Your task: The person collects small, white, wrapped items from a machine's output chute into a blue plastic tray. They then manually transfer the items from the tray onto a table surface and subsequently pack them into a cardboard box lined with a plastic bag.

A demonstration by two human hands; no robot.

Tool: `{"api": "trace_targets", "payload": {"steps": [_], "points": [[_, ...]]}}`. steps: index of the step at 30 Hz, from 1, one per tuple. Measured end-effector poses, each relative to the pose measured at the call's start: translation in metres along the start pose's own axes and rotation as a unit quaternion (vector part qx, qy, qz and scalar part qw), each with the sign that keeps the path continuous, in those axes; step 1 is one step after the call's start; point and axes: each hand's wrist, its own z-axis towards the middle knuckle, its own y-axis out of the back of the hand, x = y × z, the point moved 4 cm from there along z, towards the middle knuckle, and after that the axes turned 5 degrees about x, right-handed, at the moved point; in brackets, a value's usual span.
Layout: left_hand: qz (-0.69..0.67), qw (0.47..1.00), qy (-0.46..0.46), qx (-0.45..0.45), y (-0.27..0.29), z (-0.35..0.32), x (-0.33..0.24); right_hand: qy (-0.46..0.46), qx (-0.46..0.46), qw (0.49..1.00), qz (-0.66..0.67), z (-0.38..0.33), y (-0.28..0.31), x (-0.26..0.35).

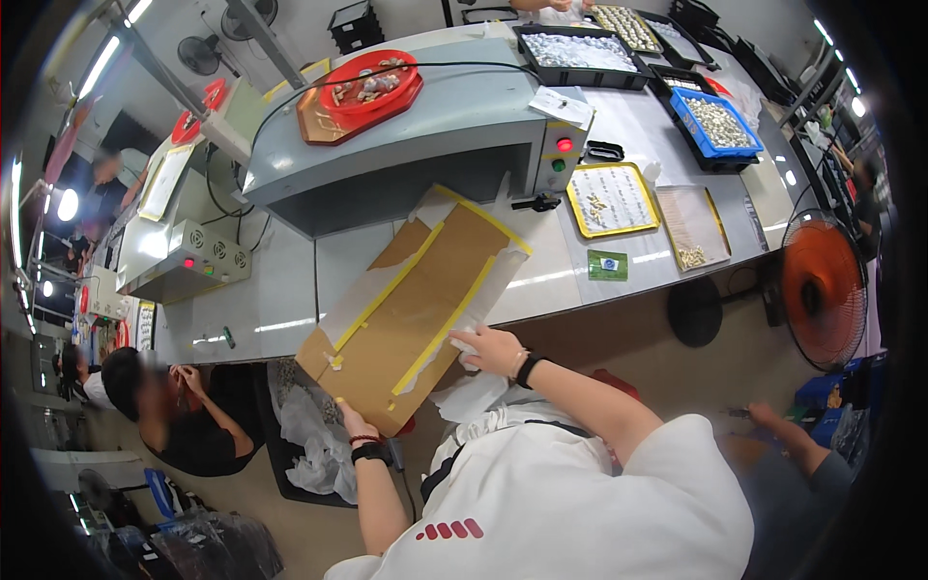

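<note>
A long brown cardboard sheet with yellow tape strips along it lies tilted across the table's front edge. Its far end reaches the opening of a grey box-shaped machine, and its near end hangs over toward me. My left hand grips the sheet's near left edge, thumb on top. My right hand is at the sheet's right edge, closed on a crumpled white wipe pressed to the cardboard. Whitish, torn-looking film borders the tape.
Right of the machine lie a yellow-rimmed tray, a second tray and a green packet. A blue basket of small parts stands farther back. An orange fan stands at right; a person sits at left beside a plastic-lined bin.
</note>
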Motion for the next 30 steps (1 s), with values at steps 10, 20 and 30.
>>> {"api": "trace_targets", "payload": {"steps": [10, 20, 30], "points": [[-0.128, 0.957, 0.108, 0.238, -0.046, -0.087, 0.002, 0.18, 0.064, 0.975, 0.117, 0.027, -0.034, 0.081], [-0.053, 0.963, 0.049, 0.261, -0.068, -0.106, -0.008, 0.067, 0.002, 0.998, 0.014, -0.01, 0.022, 0.096], [0.102, 0.954, 0.119, 0.256, -0.104, -0.126, -0.021, 0.06, -0.095, 0.99, -0.086, -0.018, 0.021, 0.088]]}}
